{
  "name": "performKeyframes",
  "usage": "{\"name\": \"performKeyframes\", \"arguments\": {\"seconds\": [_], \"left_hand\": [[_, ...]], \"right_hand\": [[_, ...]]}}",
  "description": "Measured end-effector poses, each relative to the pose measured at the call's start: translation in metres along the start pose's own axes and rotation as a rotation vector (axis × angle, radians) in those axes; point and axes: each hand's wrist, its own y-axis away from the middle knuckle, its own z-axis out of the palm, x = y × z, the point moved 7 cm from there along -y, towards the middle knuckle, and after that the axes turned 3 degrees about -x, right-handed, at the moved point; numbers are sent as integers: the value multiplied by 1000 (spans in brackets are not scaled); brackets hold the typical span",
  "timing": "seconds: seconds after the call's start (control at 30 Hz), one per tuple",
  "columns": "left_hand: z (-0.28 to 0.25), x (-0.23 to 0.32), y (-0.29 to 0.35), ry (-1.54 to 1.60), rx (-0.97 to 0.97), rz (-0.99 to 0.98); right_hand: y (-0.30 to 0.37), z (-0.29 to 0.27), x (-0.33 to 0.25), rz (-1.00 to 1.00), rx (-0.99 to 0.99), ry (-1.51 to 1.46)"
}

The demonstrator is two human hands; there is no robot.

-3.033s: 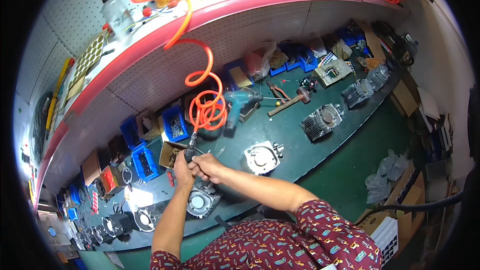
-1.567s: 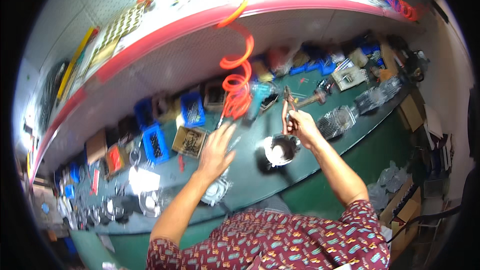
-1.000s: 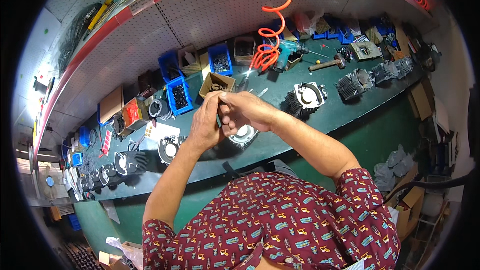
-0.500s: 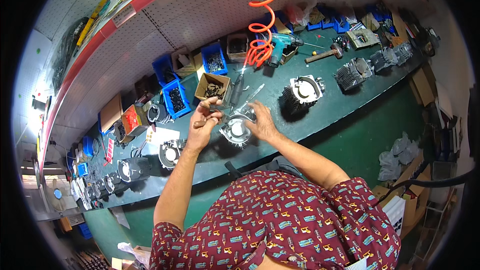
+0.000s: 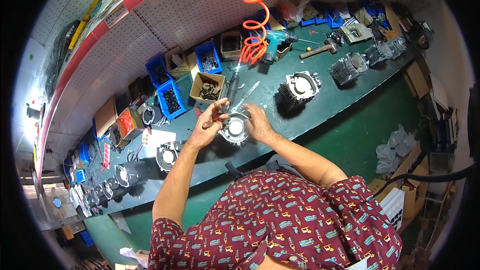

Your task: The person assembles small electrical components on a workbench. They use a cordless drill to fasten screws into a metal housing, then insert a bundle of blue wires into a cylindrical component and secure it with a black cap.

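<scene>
Wears, nearest, a maroon shirt [image 5: 280, 220] of thin, printed cloth. Parts the hands, cupped together a second ago: curls the left hand's [image 5: 202, 132] grip round a narrow brown-ended item [image 5: 207, 125], mostly hidden, and spreads the right hand's [image 5: 260, 126] grip against the right edge of a round metal housing [image 5: 234, 128]. Has that housing between both hands on the dark green bench [image 5: 310, 115], a smooth pale disc inside a grey, notched, finned ring. Shows just beyond a square cardboard box [image 5: 207, 77] of dark screws [image 5: 210, 90]; beside it, a black air tool [image 5: 233, 86], held three seconds ago, now released, on a glossy orange coiled hose [image 5: 255, 50]. Shows farther back a teal plastic drill [image 5: 272, 45] and a wooden-handled hammer [image 5: 314, 53].
</scene>
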Motion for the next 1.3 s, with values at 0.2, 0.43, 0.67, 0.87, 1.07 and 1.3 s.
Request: {"name": "performKeyframes", "arguments": {"seconds": [0.2,0.43,0.67,0.87,1.07,1.3], "left_hand": [[3,7,-9,-64,-79,-2],[3,6,-9,-47,-96,-13],[3,0,-12,-26,-93,31],[1,5,-17,-80,-74,72],[19,108,-10,30,-18,265],[-31,116,34,55,383,557]], "right_hand": [[0,3,0,13,-11,13],[0,5,3,12,-6,4],[1,-2,-7,-25,24,11],[2,0,-9,11,29,28],[3,5,0,9,51,50],[2,2,12,-19,-60,-18]]}}
